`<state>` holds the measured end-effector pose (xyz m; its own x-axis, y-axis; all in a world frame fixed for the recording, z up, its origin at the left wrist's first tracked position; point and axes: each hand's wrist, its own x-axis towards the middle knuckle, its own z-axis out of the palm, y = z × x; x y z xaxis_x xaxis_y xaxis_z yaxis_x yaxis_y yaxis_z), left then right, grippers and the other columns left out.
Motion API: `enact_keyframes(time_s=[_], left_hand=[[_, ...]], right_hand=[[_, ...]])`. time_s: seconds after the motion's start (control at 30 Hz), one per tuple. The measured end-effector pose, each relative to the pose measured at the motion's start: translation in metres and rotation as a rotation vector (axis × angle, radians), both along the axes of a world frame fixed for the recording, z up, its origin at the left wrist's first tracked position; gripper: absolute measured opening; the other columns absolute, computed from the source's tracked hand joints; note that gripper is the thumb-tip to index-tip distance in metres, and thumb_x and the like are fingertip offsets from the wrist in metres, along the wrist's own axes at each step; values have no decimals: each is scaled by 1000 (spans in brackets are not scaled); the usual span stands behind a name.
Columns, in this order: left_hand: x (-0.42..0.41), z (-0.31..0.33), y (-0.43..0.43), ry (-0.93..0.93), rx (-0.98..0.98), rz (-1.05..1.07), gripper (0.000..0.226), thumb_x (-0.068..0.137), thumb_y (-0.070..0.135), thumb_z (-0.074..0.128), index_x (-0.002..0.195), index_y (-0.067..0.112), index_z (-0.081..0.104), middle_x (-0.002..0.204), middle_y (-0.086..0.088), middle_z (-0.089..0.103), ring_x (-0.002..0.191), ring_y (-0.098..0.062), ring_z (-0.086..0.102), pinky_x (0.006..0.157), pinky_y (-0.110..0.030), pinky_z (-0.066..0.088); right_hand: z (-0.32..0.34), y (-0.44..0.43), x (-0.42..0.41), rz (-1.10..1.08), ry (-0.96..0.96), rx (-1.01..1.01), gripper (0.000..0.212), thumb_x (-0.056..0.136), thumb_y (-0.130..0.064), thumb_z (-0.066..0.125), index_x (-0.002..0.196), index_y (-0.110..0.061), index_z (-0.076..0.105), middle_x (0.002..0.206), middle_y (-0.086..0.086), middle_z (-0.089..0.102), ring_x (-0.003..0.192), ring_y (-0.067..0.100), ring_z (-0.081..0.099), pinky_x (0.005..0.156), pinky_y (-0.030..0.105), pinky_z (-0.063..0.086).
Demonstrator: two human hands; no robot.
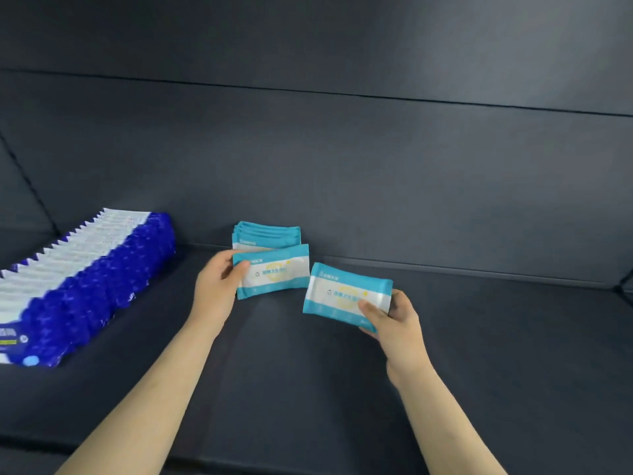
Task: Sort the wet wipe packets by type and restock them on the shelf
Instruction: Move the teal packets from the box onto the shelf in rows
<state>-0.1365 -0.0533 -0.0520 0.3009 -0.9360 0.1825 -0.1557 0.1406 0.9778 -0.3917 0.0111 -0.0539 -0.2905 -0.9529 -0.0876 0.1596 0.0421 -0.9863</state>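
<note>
My left hand (219,286) grips a teal-and-white wet wipe packet (277,272) by its left end, upright just in front of a short row of matching teal packets (270,233) standing against the shelf's back wall. My right hand (394,317) holds a second teal-and-white packet (342,293) by its lower right corner, tilted, slightly above the dark shelf board (308,389). A long row of dark blue-and-white packets (85,279) runs along the left of the shelf.
The dark grey back wall (342,166) rises behind the packets. Bare shelf board stretches to the right of the teal row. The shelf's front edge (239,464) crosses under my forearms.
</note>
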Motion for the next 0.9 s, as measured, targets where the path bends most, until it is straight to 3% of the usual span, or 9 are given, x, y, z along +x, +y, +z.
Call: enact_keyframes(time_s=[0.1, 0.27, 0.43, 0.5, 0.6, 0.67, 0.73, 0.8, 0.9], left_hand=[[7, -1, -19, -18, -19, 21, 18, 94, 11, 62, 110, 19, 64, 105, 15, 67, 97, 2, 64, 77, -16, 53], [27, -4, -41, -117, -81, 68, 22, 92, 10, 65, 106, 26, 65, 105, 10, 65, 95, 1, 59, 83, -19, 48], [44, -13, -57, -274, -123, 32, 21, 91, 16, 66, 108, 29, 65, 102, 4, 61, 96, -13, 60, 87, -34, 51], [49, -13, -59, -177, -95, 1, 22, 94, 16, 62, 112, 30, 62, 102, 6, 63, 94, -14, 62, 82, -36, 54], [53, -12, -57, 21, -47, -39, 18, 100, 20, 53, 111, 33, 59, 105, 1, 66, 88, -11, 66, 74, -27, 55], [55, -10, -57, 104, 7, -53, 13, 102, 26, 50, 109, 29, 60, 102, 1, 68, 88, -12, 67, 75, -25, 56], [60, -4, -57, 132, 70, -105, 12, 100, 31, 53, 107, 27, 62, 101, 2, 69, 92, -16, 68, 80, -30, 57], [70, -1, -57, 19, 119, -195, 16, 94, 35, 62, 109, 30, 61, 106, 6, 68, 95, -12, 67, 83, -30, 56], [78, 5, -53, -229, 141, -313, 36, 83, 27, 76, 113, 31, 56, 104, 15, 63, 92, -2, 63, 76, -17, 50]], right_hand=[[-5, -7, 13, 50, 151, -41, 16, 91, -7, 69, 100, -15, 58, 99, -6, 74, 90, 6, 72, 76, 24, 58], [-7, -25, 31, 95, 305, -56, 18, 91, -18, 71, 101, -24, 56, 103, -13, 71, 94, 2, 70, 70, 17, 56], [-11, -49, 63, 111, 471, -43, 22, 89, -28, 72, 104, -25, 56, 106, -17, 68, 97, 3, 68, 73, 20, 58], [-13, -59, 80, 81, 554, -36, 21, 88, -33, 73, 97, -29, 55, 102, -19, 66, 94, 4, 66, 73, 23, 58], [-16, -73, 106, -43, 668, -72, 23, 87, -34, 74, 91, -25, 54, 95, -14, 57, 87, 7, 59, 69, 20, 51], [-15, -79, 119, -99, 690, -109, 23, 87, -28, 75, 93, -24, 53, 92, -14, 50, 84, 6, 54, 67, 13, 42], [-14, -82, 128, -123, 671, -123, 27, 87, -25, 75, 98, -27, 51, 95, -15, 50, 86, 5, 54, 72, 16, 42], [-14, -83, 134, -142, 637, -125, 34, 86, -24, 77, 103, -29, 48, 100, -13, 54, 88, 5, 55, 72, 13, 42], [-13, -82, 137, -144, 617, -141, 42, 84, -22, 79, 108, -29, 45, 102, -11, 58, 88, 2, 55, 68, 4, 43]])
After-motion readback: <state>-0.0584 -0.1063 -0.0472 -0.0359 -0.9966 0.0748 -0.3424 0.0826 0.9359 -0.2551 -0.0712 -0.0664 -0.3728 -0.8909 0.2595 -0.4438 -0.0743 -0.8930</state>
